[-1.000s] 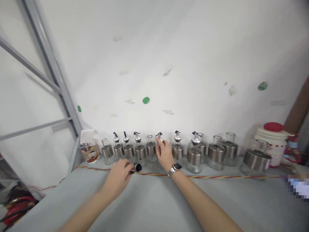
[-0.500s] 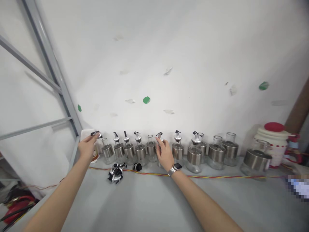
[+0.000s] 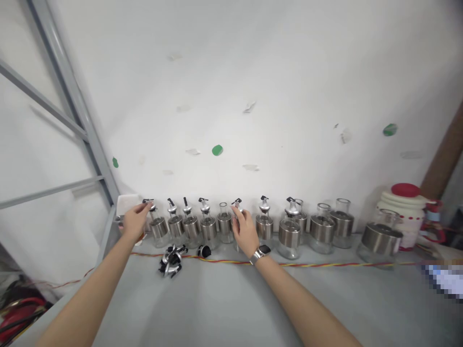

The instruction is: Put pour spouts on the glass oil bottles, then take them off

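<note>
Twelve glass bottles (image 3: 190, 227) with brushed-steel sleeves stand upright in an uneven line on my feed, near the foot of the white wall (image 3: 275, 96). Taking the middle of my view as the dial's centre, they run from eight o'clock down through six and up to nearly four.

At eight o'clock I have the left hand (image 3: 135, 221) pinching a silver-and-black pourer spout (image 3: 153, 208) at the mouth of the leftmost bottle (image 3: 159, 230); how far it sits in the neck I can't tell. Between five and six, the right hand (image 3: 247, 236) is curled around the top of the sixth bottle (image 3: 238, 246), which it mostly hides; I can't make out whether the fingers press on glass or on the capping spout (image 3: 237, 203). A metal-banded watch (image 3: 261, 253) circles that wrist.

Five more bottles wear spouts, and the other five are bare-necked. A heap of loose spouts (image 3: 171, 260) lies at seven o'clock on the grey tabletop (image 3: 202, 308), with a single spout (image 3: 204, 251) near it, towards six. A twisted red-and-yellow cord (image 3: 224, 261) runs in front of the bottles. Past three o'clock, a cream jar with a red lid (image 3: 405, 190) stands behind the rightmost bottle (image 3: 382, 236).
</note>
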A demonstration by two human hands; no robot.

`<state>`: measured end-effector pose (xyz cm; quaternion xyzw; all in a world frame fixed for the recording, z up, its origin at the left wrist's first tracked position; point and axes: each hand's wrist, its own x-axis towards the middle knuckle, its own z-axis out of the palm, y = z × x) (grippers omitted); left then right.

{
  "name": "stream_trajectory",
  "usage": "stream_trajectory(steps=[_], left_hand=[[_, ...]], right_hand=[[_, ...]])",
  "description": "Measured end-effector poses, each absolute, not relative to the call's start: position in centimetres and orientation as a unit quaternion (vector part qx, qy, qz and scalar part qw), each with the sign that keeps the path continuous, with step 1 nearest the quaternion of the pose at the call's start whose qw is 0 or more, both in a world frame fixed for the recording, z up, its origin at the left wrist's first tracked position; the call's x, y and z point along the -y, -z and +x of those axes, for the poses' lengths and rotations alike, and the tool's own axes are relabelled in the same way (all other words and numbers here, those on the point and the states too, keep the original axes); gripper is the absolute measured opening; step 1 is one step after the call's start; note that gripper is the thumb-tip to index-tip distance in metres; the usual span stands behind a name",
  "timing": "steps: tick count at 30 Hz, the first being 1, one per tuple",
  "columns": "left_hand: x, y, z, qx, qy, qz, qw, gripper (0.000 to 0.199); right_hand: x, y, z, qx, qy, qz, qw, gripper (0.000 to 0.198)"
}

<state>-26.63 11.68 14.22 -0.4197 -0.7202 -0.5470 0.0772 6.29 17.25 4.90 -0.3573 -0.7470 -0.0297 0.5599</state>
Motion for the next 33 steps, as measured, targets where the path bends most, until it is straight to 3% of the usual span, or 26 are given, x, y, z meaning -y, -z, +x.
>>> stream_trajectory(steps=[5, 10, 16, 24, 33], left_hand=[[-12.2, -14.3, -26.8, 0.741, 0.481, -0.454, 0.115, 0.033], [-12.1, -13.9, -26.1, 0.735, 0.44, -0.487, 0.17, 0.057], [-12.1, -13.1, -26.7, 0.692, 0.338, -0.598, 0.22, 0.036], [-11.8, -11.6, -27.6, 0.658, 0.286, -0.641, 0.273, 0.045], [-12.1, -10.2, -27.2, 0.65, 0.275, -0.631, 0.323, 0.033]], right_hand=[[-17.3, -4.9, 6.3, 0.746, 0.026, -0.357, 0.561, 0.04], [-17.3, -4.9, 6.3, 0.747, 0.028, -0.356, 0.561, 0.04], [-17.2, -5.0, 6.3, 0.744, 0.031, -0.357, 0.564, 0.04], [-17.1, -5.0, 6.3, 0.743, 0.028, -0.357, 0.565, 0.039], [-17.2, -4.9, 6.3, 0.744, 0.029, -0.356, 0.564, 0.039]])
